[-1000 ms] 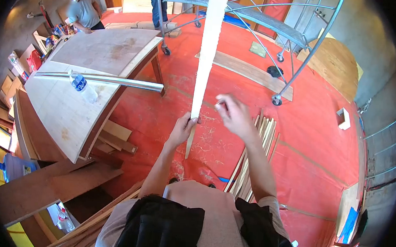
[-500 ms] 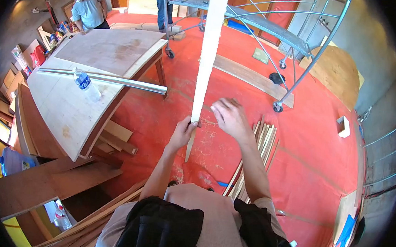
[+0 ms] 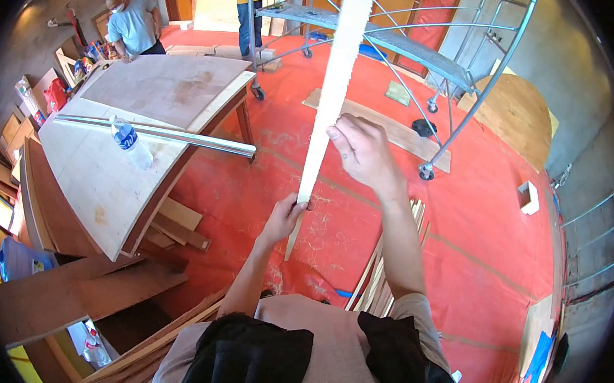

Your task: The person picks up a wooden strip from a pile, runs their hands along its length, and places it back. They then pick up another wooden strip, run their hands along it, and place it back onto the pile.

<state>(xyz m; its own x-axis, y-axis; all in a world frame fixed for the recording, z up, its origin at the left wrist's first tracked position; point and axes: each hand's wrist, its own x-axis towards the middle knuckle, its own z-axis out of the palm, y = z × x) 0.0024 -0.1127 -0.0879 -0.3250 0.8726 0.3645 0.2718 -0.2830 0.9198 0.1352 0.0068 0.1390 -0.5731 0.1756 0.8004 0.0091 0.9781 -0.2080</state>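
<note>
A long pale wooden strip (image 3: 335, 79) with a ragged right edge stands up in front of me and runs out of the top of the view. My left hand (image 3: 284, 218) is closed round it near its lower end, whose darker tip pokes out below the fist. Higher up, my right hand (image 3: 363, 149) is closed, with thumb and curled fingers pinching at the strip's right edge. Whether a loose splinter lies between those fingers is hidden.
A wooden table (image 3: 179, 86) bears a plastic bottle (image 3: 131, 143) and metal strips (image 3: 204, 140). Wheeled scaffolding (image 3: 424, 47) stands ahead. Sticks (image 3: 379, 275) lie on the red floor covering (image 3: 482, 225) at my right. A person (image 3: 135, 26) leans over the table's far end; another stands beyond.
My right hand has moved up and in to the strip's edge from a spot apart from it. The strip's top has tilted rightward, and my left hand keeps its hold.
</note>
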